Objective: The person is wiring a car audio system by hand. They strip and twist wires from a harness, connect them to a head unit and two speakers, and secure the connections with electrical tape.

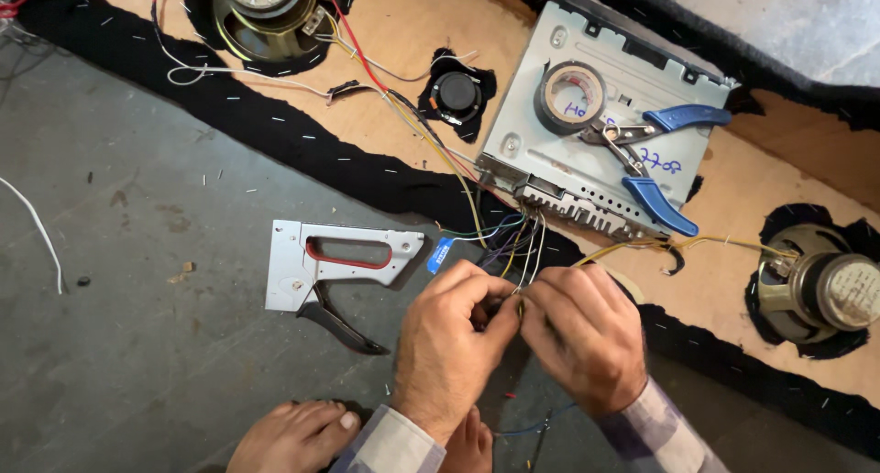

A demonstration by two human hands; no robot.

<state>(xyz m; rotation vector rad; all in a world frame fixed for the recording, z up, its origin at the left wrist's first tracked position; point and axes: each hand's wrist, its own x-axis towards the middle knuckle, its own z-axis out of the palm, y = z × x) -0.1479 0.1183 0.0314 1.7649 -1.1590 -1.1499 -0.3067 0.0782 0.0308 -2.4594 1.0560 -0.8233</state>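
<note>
Two hands, left hand (454, 331) and right hand (582, 331), pinch thin wires (513, 244); three speakers (266, 10)

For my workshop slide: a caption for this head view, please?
Both hands pinch thin wires beside a staple gun.

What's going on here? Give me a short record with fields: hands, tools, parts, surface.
hands: left hand and right hand meet, fingers pinching thin wires
wires: a coloured bundle running from the metal stereo unit to the hands
tools: staple gun on the floor, left of the hands; blue-handled pliers and tape roll lying on the unit
parts: three speakers set in a wooden board edged with black fabric
surface: grey floor; bare feet at the bottom edge
</note>
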